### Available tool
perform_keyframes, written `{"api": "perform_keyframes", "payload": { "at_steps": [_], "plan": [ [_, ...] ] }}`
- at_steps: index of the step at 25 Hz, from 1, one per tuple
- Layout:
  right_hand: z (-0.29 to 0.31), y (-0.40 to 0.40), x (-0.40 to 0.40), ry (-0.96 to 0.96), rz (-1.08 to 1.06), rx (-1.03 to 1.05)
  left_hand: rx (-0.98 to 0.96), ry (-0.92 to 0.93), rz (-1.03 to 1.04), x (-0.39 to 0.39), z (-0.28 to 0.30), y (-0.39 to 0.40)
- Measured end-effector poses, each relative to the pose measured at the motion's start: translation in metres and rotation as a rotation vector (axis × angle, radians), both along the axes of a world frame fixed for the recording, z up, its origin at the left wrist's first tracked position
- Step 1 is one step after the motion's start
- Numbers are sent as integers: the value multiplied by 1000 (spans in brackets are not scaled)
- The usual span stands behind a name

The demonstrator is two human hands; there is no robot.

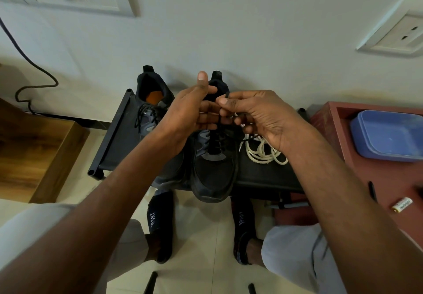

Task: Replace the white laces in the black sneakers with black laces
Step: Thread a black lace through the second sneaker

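Black lace [227, 95] between both hands' fingers [225, 102] above right sneaker [214, 168].

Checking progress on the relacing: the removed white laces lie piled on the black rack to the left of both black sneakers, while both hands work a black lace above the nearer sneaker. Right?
Not quite. The head view shows the pile of white laces on the black rack to the right of the sneakers, not the left. The rest holds: left hand and right hand work a black lace above the nearer black sneaker.
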State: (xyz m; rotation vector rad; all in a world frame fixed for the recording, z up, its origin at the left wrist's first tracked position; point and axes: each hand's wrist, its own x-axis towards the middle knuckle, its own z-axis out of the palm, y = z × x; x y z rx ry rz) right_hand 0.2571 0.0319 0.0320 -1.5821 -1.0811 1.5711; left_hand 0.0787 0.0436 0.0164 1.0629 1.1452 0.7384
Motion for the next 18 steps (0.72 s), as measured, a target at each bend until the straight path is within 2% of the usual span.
{"api": "perform_keyframes", "payload": {
  "at_steps": [2,3,6,7,8,9,10,11,12,13,14,17,18],
  "plan": [
    [-2,2,4,-52,-109,7,33,84,-61,-2,3,-1],
    [-6,4,10,-181,-179,9,67,133,-30,-6,3,2],
    [-18,6,33,-957,-196,20,145,150,210,-25,3,17],
    [-21,3,34,-1121,-128,34,153,119,270,-31,4,21],
    [-23,2,30,-1169,-56,71,161,94,295,-35,5,24],
    [-25,2,24,-1127,9,149,174,84,288,-36,5,24],
    [-25,3,16,-1001,46,245,187,82,258,-34,5,23],
    [-22,4,6,-787,51,317,193,80,217,-31,5,20],
    [-19,4,-4,-567,60,336,192,78,174,-26,4,17],
    [-20,3,-12,-439,77,342,187,87,142,-22,3,15],
    [-23,2,-18,-438,106,378,181,109,126,-19,1,14],
    [-38,-5,-23,-801,236,568,169,233,129,-17,-7,15],
    [-41,-7,-24,-855,256,585,187,321,130,-18,-9,16]
  ]
}}
